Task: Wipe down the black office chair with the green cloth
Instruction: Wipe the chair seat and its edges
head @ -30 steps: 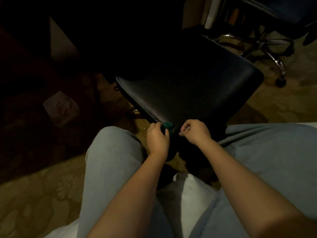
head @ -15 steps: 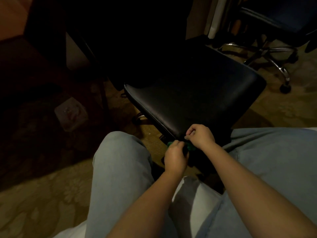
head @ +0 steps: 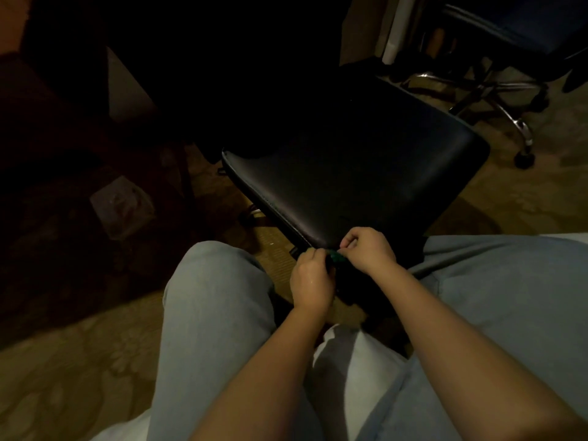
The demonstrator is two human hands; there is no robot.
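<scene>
So, it's a dim room, but you can make it out. The black office chair sits right in front of the person's knees, with the seat turned so one corner points back at them. Both hands are bunched at that near corner of the seat.

The green cloth is mostly hidden. Only a small bright scrap peeks out between the two hands, just under the seat's edge. The left hand has its fingers curled tight round the wad. The right hand meets the corner from the other side, fingers curled in too. It looks like they're pinching the cloth's free end, though it's too dark to swear to it.

My guess on why: wadding the cloth small lets it run along the seam and rim at that corner, and the second hand keeps it taut or re-folds it. I'd expect the broad top of the seat to be next. Beyond the seat's far side there's a second chair on a chrome base, well apart.
</scene>
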